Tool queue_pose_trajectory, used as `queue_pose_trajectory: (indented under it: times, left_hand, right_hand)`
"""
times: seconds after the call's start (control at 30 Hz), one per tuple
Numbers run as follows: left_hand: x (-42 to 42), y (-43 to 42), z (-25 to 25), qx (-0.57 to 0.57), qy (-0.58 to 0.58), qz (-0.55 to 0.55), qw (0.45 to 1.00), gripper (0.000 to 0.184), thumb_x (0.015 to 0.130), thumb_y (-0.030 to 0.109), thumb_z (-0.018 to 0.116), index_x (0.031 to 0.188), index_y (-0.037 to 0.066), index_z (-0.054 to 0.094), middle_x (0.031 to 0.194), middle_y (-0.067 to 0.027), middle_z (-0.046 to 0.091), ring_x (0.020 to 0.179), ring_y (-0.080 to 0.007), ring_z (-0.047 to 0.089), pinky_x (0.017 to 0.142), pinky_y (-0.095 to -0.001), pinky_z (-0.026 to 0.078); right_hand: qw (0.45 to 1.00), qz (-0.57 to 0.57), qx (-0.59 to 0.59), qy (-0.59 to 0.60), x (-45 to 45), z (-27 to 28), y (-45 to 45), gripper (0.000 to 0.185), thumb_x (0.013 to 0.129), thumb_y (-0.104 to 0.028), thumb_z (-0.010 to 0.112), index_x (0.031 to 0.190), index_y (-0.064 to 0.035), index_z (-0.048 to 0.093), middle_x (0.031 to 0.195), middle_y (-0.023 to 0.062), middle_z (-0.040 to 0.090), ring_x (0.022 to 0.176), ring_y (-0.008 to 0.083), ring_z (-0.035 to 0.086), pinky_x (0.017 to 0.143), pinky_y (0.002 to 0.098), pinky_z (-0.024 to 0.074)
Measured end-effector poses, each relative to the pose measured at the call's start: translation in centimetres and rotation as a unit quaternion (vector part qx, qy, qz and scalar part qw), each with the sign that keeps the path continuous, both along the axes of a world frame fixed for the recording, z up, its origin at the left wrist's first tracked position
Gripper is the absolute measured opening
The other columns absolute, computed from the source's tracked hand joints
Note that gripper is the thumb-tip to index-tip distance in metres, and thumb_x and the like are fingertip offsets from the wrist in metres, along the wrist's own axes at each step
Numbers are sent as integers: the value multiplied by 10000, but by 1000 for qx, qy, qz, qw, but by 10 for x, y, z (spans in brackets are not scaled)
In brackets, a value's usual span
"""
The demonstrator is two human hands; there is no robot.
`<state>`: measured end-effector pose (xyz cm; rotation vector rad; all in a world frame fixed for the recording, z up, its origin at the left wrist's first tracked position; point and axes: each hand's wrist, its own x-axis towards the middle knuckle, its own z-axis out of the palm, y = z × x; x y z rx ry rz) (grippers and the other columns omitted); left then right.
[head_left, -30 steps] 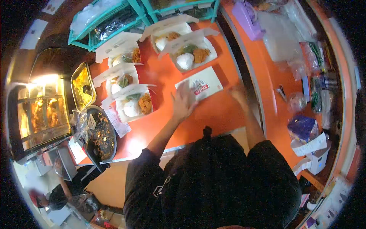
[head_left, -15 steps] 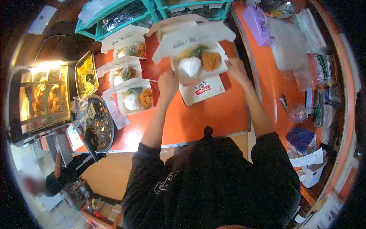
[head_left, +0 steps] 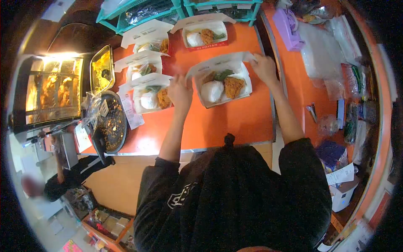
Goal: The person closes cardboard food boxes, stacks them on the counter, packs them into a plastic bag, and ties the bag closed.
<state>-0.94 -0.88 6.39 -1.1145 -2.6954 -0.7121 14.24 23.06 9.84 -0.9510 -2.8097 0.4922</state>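
Box, chicken, white mound inside, left hand, right hand at lid (can't tell either grip)

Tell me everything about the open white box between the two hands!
The open white box, seemingly cardboard, is slightly angled above the flat orange table, its white flap lid raised at the far side. Inside are a rounded white mound, a craggy golden-brown fried piece, green leaves and something brownish. The bare right hand is at the lid's right end and the bare left hand near its left end; whether they touch is unclear. What lies beneath is hidden.
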Motion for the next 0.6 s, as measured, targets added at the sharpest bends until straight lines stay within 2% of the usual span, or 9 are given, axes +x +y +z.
queue_pose_trajectory:
  times: [0.03,0.07,0.13,0.27,0.37,0.43,0.47,0.53,0.6]
  left_hand:
    - [10,-6,3,-94,-65,-1,993,308,740,102,545,1035,20,508,905,-184,541,831,-313,541,685,-385,441]
    - [23,-12,-6,-88,-61,1,994,308,740,102,545,1035,20,508,905,-184,541,831,-313,541,685,-385,441]
    - [50,-22,-43,195,-56,-87,975,343,750,73,509,1087,15,486,939,-202,551,880,-325,543,738,-377,437]
    - [75,-17,-63,253,-174,-47,951,329,768,58,478,1093,6,469,968,-202,547,899,-338,536,750,-377,431]
    - [65,-8,-51,282,-203,-41,937,345,796,87,453,1135,21,438,964,-215,543,893,-354,533,751,-375,428]
    - [61,-7,-16,270,-288,-30,918,339,814,92,415,1149,38,423,961,-230,538,878,-364,533,736,-388,431]
    - [59,-8,-12,267,-290,-28,919,339,814,92,415,1149,38,423,961,-230,538,878,-364,533,736,-388,431]
    - [51,-6,-7,189,-245,-46,950,353,819,85,392,1171,55,403,955,-233,535,811,-372,540,705,-402,435]
    - [50,-11,-10,160,-268,-67,948,397,794,57,406,1190,55,384,1011,-220,517,840,-361,518,741,-402,417]
  right_hand:
    - [999,4,21,47,9,-16,-1,177,749,-181,570,850,-35,565,794,148,600,727,291,595,611,389,459]
    - [994,8,43,96,21,-46,-8,144,750,-158,561,831,-39,560,781,137,601,700,280,599,591,378,461]
    - [913,-9,-63,403,31,-93,-37,100,750,-136,546,758,-38,529,706,130,579,656,248,590,541,368,435]
    - [917,-130,-177,332,39,-113,-63,100,745,-76,528,835,-40,555,720,126,584,662,223,587,572,325,442]
    - [880,-120,-191,418,25,-90,-58,226,727,-19,527,949,-55,550,720,120,581,661,216,578,615,303,447]
    - [931,-111,-197,285,24,-43,-57,360,712,22,516,1057,-81,514,786,138,596,716,231,591,655,300,455]
    - [931,-113,-199,283,25,-37,-57,360,712,22,516,1057,-81,514,786,138,596,716,231,591,655,300,455]
    - [954,-18,-154,257,24,-29,-53,442,695,51,502,1105,-111,489,903,163,591,817,252,588,689,313,452]
    - [951,-10,-182,250,31,-46,-52,450,694,54,498,1116,-102,483,968,168,572,879,268,568,738,329,438]
